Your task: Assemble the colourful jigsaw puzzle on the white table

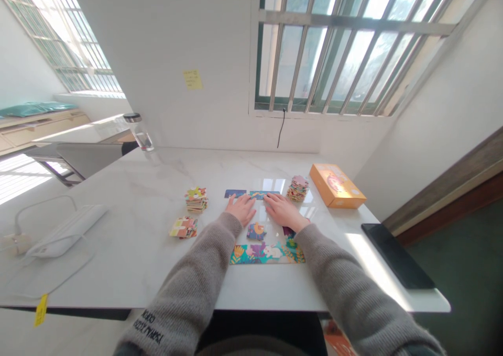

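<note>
My left hand [241,210] and right hand [283,212] lie flat and open on the white marble table [118,262], holding nothing – fingertips just at the blue edge pieces [251,193] of a bright teal-and-purple cardboard jigsaw puzzle [267,254], part-built before me. Beyond, small stacks of loose pieces [196,200] flank it, near a flat orange box [337,186].

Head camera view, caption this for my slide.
Left hand and right hand rest among colorful jigsaw puzzle pieces on a white marble table beside an orange box.

Left hand [241,209] and right hand [283,212] rest on jigsaw pieces [261,194].
</note>
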`<state>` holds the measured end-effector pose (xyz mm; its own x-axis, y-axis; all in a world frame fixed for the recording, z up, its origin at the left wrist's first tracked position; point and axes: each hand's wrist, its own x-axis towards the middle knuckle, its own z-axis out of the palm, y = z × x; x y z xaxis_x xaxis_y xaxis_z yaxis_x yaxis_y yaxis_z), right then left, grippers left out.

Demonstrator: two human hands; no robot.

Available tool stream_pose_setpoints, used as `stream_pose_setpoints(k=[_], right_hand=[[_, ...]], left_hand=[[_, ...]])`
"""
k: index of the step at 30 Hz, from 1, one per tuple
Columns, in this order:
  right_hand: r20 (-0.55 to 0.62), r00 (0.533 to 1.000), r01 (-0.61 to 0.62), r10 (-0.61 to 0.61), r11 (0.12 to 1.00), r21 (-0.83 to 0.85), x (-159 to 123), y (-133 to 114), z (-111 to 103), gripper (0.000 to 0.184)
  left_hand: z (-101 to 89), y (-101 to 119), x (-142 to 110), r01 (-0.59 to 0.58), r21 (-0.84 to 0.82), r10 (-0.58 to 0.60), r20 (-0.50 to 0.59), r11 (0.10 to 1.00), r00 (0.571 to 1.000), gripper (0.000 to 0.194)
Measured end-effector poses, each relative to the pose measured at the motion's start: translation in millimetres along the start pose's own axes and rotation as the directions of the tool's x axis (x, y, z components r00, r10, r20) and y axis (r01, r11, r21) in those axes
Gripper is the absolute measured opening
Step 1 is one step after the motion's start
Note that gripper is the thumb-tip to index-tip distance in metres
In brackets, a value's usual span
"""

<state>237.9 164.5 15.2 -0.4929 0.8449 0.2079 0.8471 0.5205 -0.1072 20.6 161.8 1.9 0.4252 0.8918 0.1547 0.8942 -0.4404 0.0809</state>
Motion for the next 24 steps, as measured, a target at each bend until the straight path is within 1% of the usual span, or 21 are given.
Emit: stream_pose_setpoints(k=[5, 9, 13, 19, 24], right_hand=[[0.014, 0.999, -0.035, 0.035, 0.999, -0.008, -2, 2, -3, 0.048], [0.001, 0.999, -0.043, 0.043, 0.999, -0.004, -2, 0, -6, 0.047], [-0.013, 1.0, -0.026, 0.026, 0.999, -0.03, 1, -5, -7, 0.045], [-0.005, 0.999, -0.038, 0.038, 0.997, -0.073, 4, -13, -7, 0.046], [-0.01, 1.0, -0.007, 0.007, 1.0, -0.012, 1, -2, -1, 0.046]], left_hand=[[-3.7, 1, 0, 0.01, -0.004, -0.01, 0.006, 1.0, 1.0, 0.044], [-2.3, 0, 0, 0.0, -0.019, 0.0, 0.006, 1.0, 1.0, 0.045], [-0.4, -1, 1, -0.017, -0.043, 0.017, -0.009, 0.999, 1.0, 0.045], [0.4, -1, 2, -0.019, -0.051, 0.018, -0.016, 0.999, 1.0, 0.044], [0.1, -1, 1, -0.013, -0.053, 0.012, -0.01, 0.999, 1.0, 0.043]])
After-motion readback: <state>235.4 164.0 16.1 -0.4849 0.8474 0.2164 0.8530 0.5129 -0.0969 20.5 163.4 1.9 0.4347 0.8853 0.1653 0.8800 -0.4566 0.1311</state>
